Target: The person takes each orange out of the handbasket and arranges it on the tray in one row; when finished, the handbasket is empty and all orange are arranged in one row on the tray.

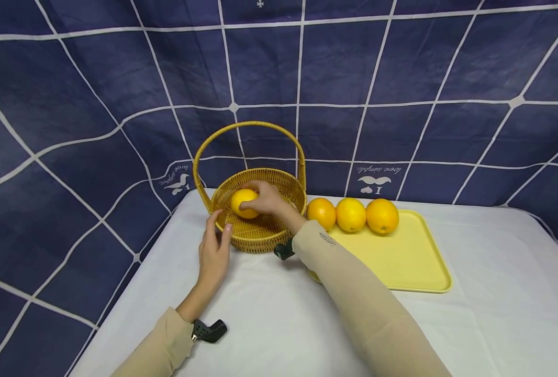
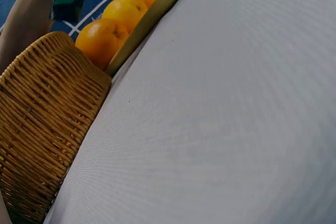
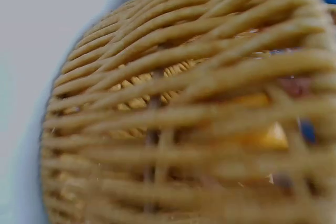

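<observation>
In the head view, my right hand (image 1: 267,199) reaches over the rim of a woven wicker basket (image 1: 255,245) and grips an orange (image 1: 241,201) inside it. Thumb and fingers lie on either side of the fruit. At the basket's front left, my left hand (image 1: 214,256) rests against the rim with its thumb and fingers spread. The left wrist view has the basket's outer wall (image 2: 47,114) up close. Woven strands (image 3: 173,119) fill the right wrist view, a blurred patch of orange showing through the gaps.
Right of the basket, a yellow tray (image 1: 392,262) holds three more oranges (image 1: 351,214) in a row along its back edge. The basket's tall arched handle (image 1: 250,123) stands upright. A dark blue checked cloth (image 1: 401,63) hangs behind the white tabletop (image 1: 269,324).
</observation>
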A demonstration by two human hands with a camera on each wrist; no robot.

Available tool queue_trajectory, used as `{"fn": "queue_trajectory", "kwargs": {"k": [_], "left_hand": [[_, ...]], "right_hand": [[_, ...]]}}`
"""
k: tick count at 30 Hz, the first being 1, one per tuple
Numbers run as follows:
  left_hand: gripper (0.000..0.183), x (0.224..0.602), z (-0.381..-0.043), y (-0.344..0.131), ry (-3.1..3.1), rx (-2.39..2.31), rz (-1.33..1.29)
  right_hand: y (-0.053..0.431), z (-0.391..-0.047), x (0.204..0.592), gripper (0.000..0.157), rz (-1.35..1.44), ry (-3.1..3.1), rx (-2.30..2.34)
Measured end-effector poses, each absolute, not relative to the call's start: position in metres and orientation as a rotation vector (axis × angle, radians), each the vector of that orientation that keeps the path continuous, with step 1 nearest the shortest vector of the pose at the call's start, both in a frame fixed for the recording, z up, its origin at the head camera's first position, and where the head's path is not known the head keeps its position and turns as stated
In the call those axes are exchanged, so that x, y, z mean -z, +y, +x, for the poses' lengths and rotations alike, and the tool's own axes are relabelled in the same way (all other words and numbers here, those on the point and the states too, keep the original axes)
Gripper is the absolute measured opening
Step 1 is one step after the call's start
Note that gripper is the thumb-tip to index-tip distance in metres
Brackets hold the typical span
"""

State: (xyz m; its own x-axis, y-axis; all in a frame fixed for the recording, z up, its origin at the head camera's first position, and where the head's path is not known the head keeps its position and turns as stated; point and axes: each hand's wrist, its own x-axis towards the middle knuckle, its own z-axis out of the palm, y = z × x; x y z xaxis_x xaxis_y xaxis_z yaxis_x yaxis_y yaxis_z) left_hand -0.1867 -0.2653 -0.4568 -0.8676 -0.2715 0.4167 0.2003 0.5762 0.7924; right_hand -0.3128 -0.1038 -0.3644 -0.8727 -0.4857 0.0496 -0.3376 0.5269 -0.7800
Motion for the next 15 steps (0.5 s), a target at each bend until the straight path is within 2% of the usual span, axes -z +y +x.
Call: {"fn": "queue_trajectory", "kwargs": {"k": [15], "left_hand": [[0.051,0.456,-0.183,-0.264,-2.319,1.257,0.083]], "right_hand": [[-0.010,-0.269,0.337,0.060,-0.703,2.611,1.662]]}}
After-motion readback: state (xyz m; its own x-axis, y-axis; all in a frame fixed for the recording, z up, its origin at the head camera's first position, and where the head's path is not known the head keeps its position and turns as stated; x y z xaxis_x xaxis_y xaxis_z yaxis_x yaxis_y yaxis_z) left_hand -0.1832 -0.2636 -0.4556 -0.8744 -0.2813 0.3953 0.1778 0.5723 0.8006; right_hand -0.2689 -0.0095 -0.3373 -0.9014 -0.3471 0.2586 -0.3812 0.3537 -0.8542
